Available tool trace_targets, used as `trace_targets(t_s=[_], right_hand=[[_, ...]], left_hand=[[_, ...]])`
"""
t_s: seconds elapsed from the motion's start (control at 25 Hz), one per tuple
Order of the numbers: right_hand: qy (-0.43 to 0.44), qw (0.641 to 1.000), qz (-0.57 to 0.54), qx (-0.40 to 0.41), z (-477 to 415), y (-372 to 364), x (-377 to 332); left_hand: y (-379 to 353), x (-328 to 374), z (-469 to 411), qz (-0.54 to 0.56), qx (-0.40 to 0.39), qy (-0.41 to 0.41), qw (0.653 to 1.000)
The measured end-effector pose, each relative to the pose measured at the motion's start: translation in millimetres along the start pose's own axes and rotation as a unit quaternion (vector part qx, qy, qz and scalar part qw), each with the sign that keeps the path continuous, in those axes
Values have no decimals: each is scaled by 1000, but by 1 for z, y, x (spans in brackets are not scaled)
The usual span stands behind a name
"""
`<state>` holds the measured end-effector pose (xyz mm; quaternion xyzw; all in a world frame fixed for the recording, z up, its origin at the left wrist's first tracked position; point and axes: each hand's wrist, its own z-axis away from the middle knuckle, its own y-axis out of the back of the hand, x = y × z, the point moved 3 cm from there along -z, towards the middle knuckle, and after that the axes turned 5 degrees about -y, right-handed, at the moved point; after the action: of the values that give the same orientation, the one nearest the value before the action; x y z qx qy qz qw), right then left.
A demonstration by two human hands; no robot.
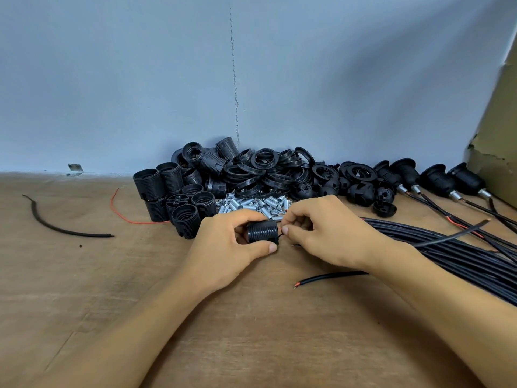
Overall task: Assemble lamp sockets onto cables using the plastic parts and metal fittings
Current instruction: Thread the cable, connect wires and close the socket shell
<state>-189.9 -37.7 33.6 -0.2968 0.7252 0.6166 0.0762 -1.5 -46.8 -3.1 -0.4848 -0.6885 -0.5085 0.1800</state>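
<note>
While the left grip [226, 245] curls round a threaded black socket body [263, 232] over the middle of the brown surface [112, 289], the right grip [327, 231] pinches thin wire ends [280, 232] at its right opening. Just behind lie metal fittings [257, 204] and heaped plastic parts [251, 169]; bundled cables [447, 247] stretch rightward.

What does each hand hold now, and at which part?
The left hand grips the threaded socket barrel around its ribbed side. The right hand pinches the thin wires at the barrel's right end.
</note>
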Motion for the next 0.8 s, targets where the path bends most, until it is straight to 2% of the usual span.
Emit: trace_targets(t_s=[0.16,0.48,0.8], right_hand=[[30,999,9,18,2,-3,0],[37,999,15,23,3,-5,-1],[12,1000,6,-15,-2,7,-4]], left_hand=[[0,0,-1,-9,-1,-7,1000],[1,5,-2,-30,-25,-19,999],[-1,2,0,-14,5,-5,1000]])
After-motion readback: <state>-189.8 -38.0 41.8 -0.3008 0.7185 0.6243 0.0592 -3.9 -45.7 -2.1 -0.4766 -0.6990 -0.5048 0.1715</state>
